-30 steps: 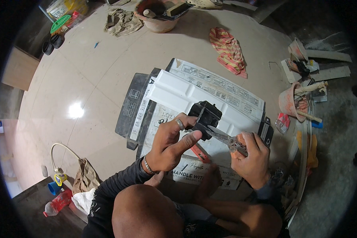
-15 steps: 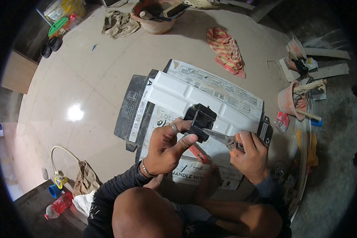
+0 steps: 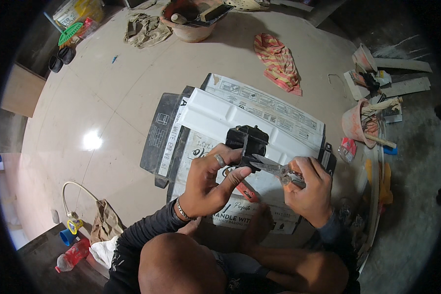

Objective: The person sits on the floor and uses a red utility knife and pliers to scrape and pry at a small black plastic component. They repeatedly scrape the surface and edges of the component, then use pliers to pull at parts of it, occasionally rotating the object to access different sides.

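My left hand (image 3: 210, 179) grips a small black box-shaped part (image 3: 250, 139) with ribbed sides, thumb below and fingers behind it. What the part belongs to, I cannot make out. In my right hand (image 3: 308, 188) is a pair of long-nose pliers (image 3: 272, 167), fingers wrapped round the handles. Their pointed grey jaws are spread apart, with the tips at the lower right edge of the black part. Just under my left thumb, a red utility knife (image 3: 247, 191) lies on the flattened printed carton (image 3: 240, 208). Behind the part stretches a long white ridged panel (image 3: 208, 111).
A striped cloth (image 3: 279, 61) lies on the tiled floor beyond the carton. At the far side stands a basin (image 3: 191, 33) with tools in it. A bucket (image 3: 355, 122) and wood strips line the right. A red-labelled bottle (image 3: 73, 255) lies at lower left.
The pliers' jaws, together before, have spread apart. The black part has tilted slightly in my left hand, showing more of its ribbed side.
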Tool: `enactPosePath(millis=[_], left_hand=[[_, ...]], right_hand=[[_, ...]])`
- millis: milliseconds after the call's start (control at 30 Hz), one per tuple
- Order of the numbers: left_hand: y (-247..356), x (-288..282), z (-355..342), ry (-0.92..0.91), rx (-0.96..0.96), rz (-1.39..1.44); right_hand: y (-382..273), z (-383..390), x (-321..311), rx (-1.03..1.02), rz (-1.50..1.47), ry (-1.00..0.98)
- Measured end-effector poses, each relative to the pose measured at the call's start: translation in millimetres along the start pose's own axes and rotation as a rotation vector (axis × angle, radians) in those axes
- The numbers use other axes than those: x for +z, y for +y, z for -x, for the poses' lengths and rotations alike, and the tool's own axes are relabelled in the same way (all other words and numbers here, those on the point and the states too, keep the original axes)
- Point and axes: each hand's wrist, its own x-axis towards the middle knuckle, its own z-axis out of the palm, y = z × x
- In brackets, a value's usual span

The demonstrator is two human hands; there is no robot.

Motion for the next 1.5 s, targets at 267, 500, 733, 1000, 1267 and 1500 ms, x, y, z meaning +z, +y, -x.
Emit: enactPosePath(millis=[267, 500, 733, 1000, 1267, 1500], left_hand=[[-0.5, -1.9, 2.1, 0.007, 0.05, 0.026], [-0.4, 3.0, 0.4, 0.038, -0.025, 0.02], [2.9, -0.3, -2.3, -0.027, 0.07, -0.158], [6.0, -6.9, -1.9, -0.031, 0.104, -0.261], [3.3, -0.8, -4.4, 0.033, 0.073, -0.1], [6.3, -2.1, -2.8, 0.009, 0.076, -0.18]], right_hand=[[6.6, 2.8, 8.4, -0.074, 0.037, 0.031], [5.0, 0.0, 7.4, 0.012, -0.096, 0.0], [4.8, -0.8, 0.8, 0.021, -0.016, -0.067], [5.5, -1.0, 7.4, -0.075, 0.046, 0.013], [4.2, -2.9, -1.6, 0.106, -0.174, -0.057], [6.4, -2.6, -8.0, -0.009, 0.038, -0.086]])
